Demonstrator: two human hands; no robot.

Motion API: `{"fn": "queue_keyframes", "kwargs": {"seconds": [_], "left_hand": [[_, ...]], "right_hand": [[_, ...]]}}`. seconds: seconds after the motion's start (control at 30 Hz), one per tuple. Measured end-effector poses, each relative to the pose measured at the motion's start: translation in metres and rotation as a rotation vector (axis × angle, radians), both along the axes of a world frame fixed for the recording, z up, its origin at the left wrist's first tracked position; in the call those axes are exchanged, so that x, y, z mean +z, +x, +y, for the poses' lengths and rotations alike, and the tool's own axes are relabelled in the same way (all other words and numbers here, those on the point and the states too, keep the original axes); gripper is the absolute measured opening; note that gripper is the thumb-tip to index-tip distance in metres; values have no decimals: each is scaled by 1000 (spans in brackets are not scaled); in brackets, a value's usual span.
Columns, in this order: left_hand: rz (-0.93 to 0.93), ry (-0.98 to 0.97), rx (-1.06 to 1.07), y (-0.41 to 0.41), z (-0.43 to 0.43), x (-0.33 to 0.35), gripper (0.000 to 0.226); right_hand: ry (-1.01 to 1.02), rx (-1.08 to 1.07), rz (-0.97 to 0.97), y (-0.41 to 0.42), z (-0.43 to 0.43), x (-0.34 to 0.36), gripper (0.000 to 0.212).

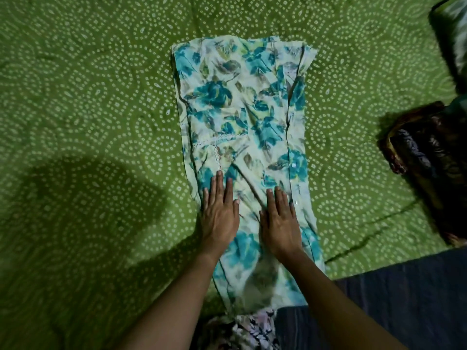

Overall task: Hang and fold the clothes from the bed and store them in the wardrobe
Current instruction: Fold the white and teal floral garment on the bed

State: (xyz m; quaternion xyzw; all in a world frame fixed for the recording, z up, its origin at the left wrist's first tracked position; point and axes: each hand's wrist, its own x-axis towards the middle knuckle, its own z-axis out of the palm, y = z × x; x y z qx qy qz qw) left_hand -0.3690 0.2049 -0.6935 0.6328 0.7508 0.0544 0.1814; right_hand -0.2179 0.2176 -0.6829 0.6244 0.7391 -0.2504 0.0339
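Observation:
A white garment with a teal flower print [242, 109] lies folded lengthwise into a long strip on the green patterned bed sheet [88, 97]. It runs from the far middle of the bed down to the near edge. My left hand [219, 213] lies flat on its near left part, fingers straight and together. Beside it, my right hand [279, 221] presses flat on the near right part, close to a row of small white buttons [293, 165].
A dark pile of clothes [424, 157] sits at the right edge of the bed. A dark blue striped cloth [404, 299] covers the near right corner. A pale flowered garment [245, 329] shows at the bottom middle. A dark pillow-like object [452, 34] lies at the top right.

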Motion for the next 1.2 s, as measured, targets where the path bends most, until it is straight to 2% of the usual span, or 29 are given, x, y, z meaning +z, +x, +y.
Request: {"fn": "queue_keyframes", "kwargs": {"seconds": [0.17, 0.23, 0.37, 0.53, 0.63, 0.7, 0.77, 0.83, 0.93, 1.0, 1.1, 1.2], "left_hand": [[-56, 42, 160, 37, -49, 10, 48], [-96, 48, 271, 50, -65, 13, 48], [-168, 113, 525, 79, -98, 23, 50], [-342, 53, 959, 98, -127, 33, 52], [-392, 29, 1010, 104, -144, 34, 45], [-458, -35, 982, 106, -153, 34, 43], [-532, -83, 938, 106, -159, 37, 46], [-663, -36, 965, 105, -159, 42, 45], [-888, 143, 1099, 94, -167, 44, 26], [-875, 139, 1150, 93, -182, 36, 22], [-854, 48, 1182, 101, -201, 29, 16], [-680, 54, 1182, 105, -206, 29, 17]], "right_hand": [[15, 84, 21, 45, -32, 7, 55], [60, 119, 13, 62, -43, 4, 48], [120, 157, 77, 87, -71, 11, 50], [135, -80, 225, 101, -97, 21, 38], [83, -315, 278, 108, -108, 19, 35], [-22, -437, 341, 113, -115, 19, 38], [-145, -501, 389, 117, -118, 20, 44], [-224, -519, 465, 119, -116, 23, 46], [-293, -591, 650, 128, -110, 27, 19], [-329, -659, 651, 138, -112, 21, 7], [-362, -675, 491, 146, -125, 5, 28], [-393, -723, 444, 148, -130, -8, 28]]}}
